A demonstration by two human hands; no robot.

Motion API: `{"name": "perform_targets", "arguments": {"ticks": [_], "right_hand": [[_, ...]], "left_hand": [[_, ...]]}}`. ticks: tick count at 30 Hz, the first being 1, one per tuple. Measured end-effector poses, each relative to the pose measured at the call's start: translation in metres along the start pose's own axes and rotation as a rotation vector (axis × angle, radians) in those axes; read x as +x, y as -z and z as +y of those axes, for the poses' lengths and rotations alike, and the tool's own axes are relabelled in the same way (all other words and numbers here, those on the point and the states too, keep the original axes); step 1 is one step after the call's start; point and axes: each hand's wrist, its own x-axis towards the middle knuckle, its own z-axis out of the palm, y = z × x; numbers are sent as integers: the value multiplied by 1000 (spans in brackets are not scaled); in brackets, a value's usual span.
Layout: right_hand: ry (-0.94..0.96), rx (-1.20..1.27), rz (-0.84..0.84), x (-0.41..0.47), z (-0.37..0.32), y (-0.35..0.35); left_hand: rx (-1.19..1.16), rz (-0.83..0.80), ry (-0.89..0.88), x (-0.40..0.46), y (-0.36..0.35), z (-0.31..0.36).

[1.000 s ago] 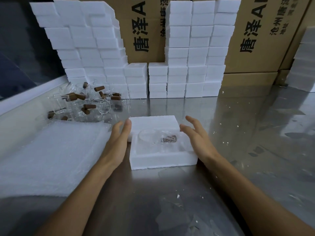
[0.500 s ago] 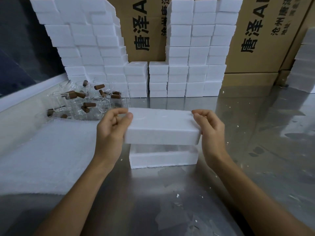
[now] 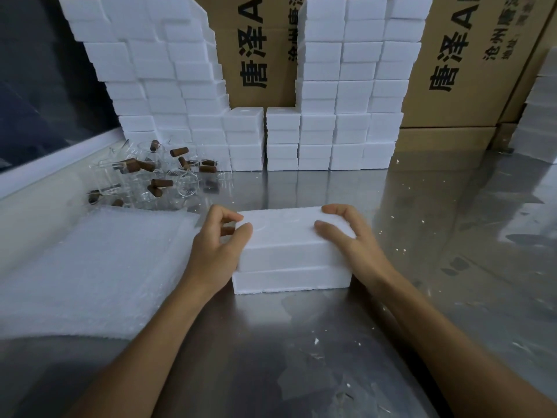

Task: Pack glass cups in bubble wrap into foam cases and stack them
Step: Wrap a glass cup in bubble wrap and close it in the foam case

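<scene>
A white foam lid [image 3: 286, 236] sits on the white foam base [image 3: 291, 280] in the middle of the steel table [image 3: 422, 236]; the case is closed and its contents are hidden. My left hand [image 3: 218, 245] grips the lid's left end, fingers curled over the top edge. At the right end, my right hand [image 3: 346, 239] holds the lid with its thumb on top. A pile of bubble wrap sheets [image 3: 99, 267] lies left of the case. Several glass cups with brown corks [image 3: 156, 176] lie behind the wrap.
Tall stacks of closed foam cases [image 3: 340, 95] stand along the back, with more at the back left [image 3: 156, 73]. Cardboard boxes [image 3: 470, 55] rise behind them. Further foam cases [image 3: 539, 122] stand at the far right. Foam crumbs dot the table.
One second ago the base lay uncovered with the wrapped cup inside. Both hands then held the lid above it and have now lowered it onto the base.
</scene>
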Motion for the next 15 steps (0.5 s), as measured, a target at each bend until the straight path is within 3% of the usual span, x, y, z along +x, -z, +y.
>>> {"name": "perform_targets", "arguments": {"ticks": [5,15], "right_hand": [[35,-91,-279,2,6,13],[115,-129,-326,2,6,16]], "left_hand": [[-62,-14,-25,3,10,-4],[-134,5,-12,4,9,-5]]}}
